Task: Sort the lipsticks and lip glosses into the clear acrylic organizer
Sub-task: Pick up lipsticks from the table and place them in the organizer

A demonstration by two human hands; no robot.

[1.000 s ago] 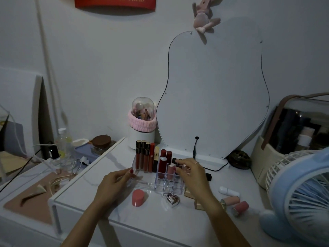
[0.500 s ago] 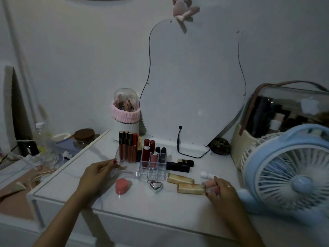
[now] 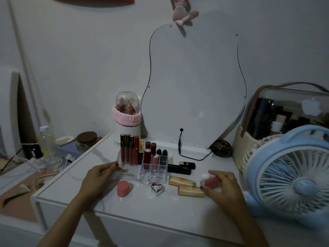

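The clear acrylic organizer point(image 3: 130, 172) stands mid-table. Tall lip glosses point(image 3: 128, 151) fill its back left, and several lipsticks point(image 3: 154, 158) stand in its right cells. My left hand point(image 3: 99, 177) pinches the organizer's left front edge. My right hand point(image 3: 222, 186) is closed around a pink tube point(image 3: 211, 181) with white ends, low over the table to the right. Two gold lipsticks point(image 3: 190, 190) lie just left of that hand, and two black ones point(image 3: 179, 169) lie behind them.
A pink round pot point(image 3: 122, 188) and a silver heart point(image 3: 157, 188) lie in front of the organizer. A blue fan point(image 3: 292, 177) stands at the right, a cosmetic bag point(image 3: 284, 111) behind it. The mirror point(image 3: 194, 90), its cable point(image 3: 188, 155) and a domed holder point(image 3: 127, 118) line the wall.
My right hand left the organizer's cells, moved right and took hold of the pink tube. My left hand stayed on the organizer's edge. The camera view shifted.
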